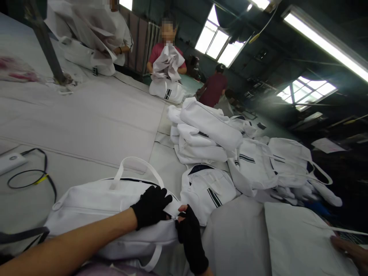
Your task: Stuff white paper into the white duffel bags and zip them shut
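A white bag (94, 199) with carry handles lies on the table in front of me, its dark zipper opening running along the top. My left hand (152, 207), in a black fingerless glove, lies over the bag's top near its right end, fingers curled on the fabric beside the opening. At that same end my right hand (189, 234), gloved alike, pinches the zipper (173, 217) between thumb and finger. The fingers partly hide the zipper pull. One handle (138, 160) arches up behind my left hand; another hangs off the near side.
Several white bags (209, 126) are heaped beyond and to the right. A striped white bag (209, 191) sits just past my right hand. A cable (46, 168) and white device (11, 163) lie left. Another person's hand (349, 249) touches white fabric at right. Co-workers stand across the table.
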`<state>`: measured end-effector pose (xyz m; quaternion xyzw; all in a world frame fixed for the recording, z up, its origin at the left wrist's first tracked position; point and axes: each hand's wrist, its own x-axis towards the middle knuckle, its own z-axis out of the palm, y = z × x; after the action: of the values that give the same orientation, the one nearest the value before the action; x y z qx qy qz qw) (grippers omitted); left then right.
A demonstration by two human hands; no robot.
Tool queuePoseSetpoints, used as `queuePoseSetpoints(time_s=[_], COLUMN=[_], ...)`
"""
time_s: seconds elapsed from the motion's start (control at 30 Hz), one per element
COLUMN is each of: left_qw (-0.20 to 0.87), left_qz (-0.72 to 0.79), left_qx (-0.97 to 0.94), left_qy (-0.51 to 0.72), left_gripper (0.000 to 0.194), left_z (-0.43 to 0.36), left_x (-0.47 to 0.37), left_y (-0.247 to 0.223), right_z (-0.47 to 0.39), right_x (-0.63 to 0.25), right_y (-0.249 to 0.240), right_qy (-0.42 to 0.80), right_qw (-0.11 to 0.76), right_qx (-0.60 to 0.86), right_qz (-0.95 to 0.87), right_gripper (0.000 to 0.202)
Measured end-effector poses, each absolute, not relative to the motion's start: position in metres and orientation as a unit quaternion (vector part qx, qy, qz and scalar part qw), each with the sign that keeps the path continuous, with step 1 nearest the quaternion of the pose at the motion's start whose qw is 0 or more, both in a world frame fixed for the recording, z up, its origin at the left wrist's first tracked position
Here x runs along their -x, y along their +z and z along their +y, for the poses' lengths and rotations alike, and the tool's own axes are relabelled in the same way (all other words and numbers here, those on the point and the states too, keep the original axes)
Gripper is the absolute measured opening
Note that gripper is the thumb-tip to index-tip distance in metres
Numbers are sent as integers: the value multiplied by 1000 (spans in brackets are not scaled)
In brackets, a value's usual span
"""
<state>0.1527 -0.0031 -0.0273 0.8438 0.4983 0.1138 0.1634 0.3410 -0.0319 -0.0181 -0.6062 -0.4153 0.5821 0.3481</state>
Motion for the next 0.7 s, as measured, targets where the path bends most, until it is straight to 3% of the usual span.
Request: queuePoseSetpoints(time_s=[0.37, 0.57, 0.63, 0.7], left_qw=[126, 204, 217, 180], left_qz=[549, 515, 495, 502], left_qx=[-808, -824, -835, -840], left_qy=[176, 117, 103, 104], left_gripper=[51, 22, 26, 42], left_z=[-20, -3, -1, -7], left_x=[-173, -156, -136, -111], left_y=[-70, -42, -30, -26], right_z=[-28, -39, -38, -38], right_x=[-364, -318, -312, -312], right_y=[-27, -35, -37, -39], right_qy=[520, 453, 476, 516], right_qw=[360, 323, 331, 340], right_qx=[606, 520, 507, 515], right_qz=[-483, -648, -638, -595], right_gripper=[24, 18, 17, 17])
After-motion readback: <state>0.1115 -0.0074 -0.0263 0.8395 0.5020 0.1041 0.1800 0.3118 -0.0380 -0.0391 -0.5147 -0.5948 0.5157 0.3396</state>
